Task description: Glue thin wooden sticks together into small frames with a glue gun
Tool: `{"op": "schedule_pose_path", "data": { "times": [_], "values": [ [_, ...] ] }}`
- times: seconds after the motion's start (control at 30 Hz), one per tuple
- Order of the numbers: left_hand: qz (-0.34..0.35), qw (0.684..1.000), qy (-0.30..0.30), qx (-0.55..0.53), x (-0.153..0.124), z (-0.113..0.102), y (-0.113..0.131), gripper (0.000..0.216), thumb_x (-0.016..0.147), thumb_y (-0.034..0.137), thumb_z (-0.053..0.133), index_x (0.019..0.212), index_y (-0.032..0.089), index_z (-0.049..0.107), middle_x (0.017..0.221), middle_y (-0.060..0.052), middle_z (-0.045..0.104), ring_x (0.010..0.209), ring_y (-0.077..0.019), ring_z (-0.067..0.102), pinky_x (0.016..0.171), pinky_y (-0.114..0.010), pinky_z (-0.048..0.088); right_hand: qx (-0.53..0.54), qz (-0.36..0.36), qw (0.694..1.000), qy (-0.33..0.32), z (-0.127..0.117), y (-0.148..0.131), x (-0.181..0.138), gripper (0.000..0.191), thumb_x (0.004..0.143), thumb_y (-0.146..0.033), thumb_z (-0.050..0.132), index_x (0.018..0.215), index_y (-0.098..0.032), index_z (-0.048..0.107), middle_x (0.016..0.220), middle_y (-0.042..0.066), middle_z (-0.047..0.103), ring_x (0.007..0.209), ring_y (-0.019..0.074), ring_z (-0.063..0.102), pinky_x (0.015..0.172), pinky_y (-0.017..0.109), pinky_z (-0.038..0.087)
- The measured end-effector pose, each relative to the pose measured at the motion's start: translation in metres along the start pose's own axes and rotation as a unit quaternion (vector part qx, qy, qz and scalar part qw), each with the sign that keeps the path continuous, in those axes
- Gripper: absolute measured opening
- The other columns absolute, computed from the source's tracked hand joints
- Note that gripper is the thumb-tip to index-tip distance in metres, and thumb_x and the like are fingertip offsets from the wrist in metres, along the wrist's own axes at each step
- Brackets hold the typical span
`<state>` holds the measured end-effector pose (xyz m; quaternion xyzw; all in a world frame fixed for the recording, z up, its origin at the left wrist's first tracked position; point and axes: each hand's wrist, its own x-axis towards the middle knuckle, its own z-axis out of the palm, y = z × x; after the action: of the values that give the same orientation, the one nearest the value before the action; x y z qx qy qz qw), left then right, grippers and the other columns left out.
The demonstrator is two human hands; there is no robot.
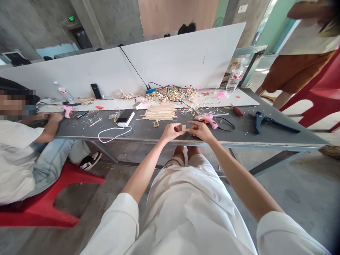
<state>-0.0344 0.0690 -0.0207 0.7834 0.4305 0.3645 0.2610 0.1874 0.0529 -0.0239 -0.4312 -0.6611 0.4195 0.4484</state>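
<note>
A small block of pale wooden sticks [183,128] sits between my hands near the table's front edge. My left hand [171,132] pinches its left side with thumb and fingertips. From the right, my right hand [199,130] has its thumb and fingers closed on the other side of the block. Just beyond my right hand lies a pink glue gun [208,119] with a black cord. Behind my hands, a pile of thin wooden sticks [159,112] is spread on the table, and a small stick piece [156,123] lies left of my left hand.
A white power bank with a cable [124,117] lies to the left. At the right are a dark blue clamp-like tool [259,122] and a red-handled tool [237,111]. Colourful small pieces [175,94] are heaped at the back. A co-worker [29,148] sits at the left.
</note>
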Motion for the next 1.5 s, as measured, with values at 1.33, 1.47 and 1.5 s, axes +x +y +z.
{"op": "schedule_pose_path", "data": {
  "times": [1.33,1.47,1.5],
  "values": [
    [0.016,0.984,0.055,0.171,0.000,0.007,-0.001,0.019,0.087,0.018,0.062,0.083,0.020,0.080,0.084,-0.008,0.072,0.088,-0.0235,0.061,0.085,-0.036,0.048,-0.256,-0.084,0.960,0.068,0.009,0.007,0.001,0.023,0.076,-0.024,0.072,0.099,-0.020,0.073,0.093,0.007,0.078,0.072,0.0211,0.066,0.074,0.034,0.053],
    [0.024,0.986,0.065,0.153,-0.001,0.007,0.001,0.014,0.085,0.016,0.064,0.080,0.019,0.077,0.081,-0.006,0.071,0.085,-0.0218,0.062,0.082,-0.034,0.049,-0.286,-0.085,0.950,0.090,0.009,0.009,0.001,0.019,0.075,-0.018,0.072,0.094,-0.019,0.074,0.091,0.008,0.077,0.072,0.0214,0.067,0.074,0.033,0.053],
    [0.024,0.987,0.064,0.145,-0.001,0.006,0.001,0.012,0.085,0.016,0.066,0.081,0.019,0.077,0.083,-0.006,0.071,0.086,-0.0215,0.063,0.082,-0.033,0.050,-0.294,-0.087,0.947,0.095,0.010,0.009,0.002,0.018,0.075,-0.018,0.072,0.093,-0.019,0.075,0.090,0.008,0.077,0.072,0.0213,0.067,0.074,0.033,0.053]
  ]
}}
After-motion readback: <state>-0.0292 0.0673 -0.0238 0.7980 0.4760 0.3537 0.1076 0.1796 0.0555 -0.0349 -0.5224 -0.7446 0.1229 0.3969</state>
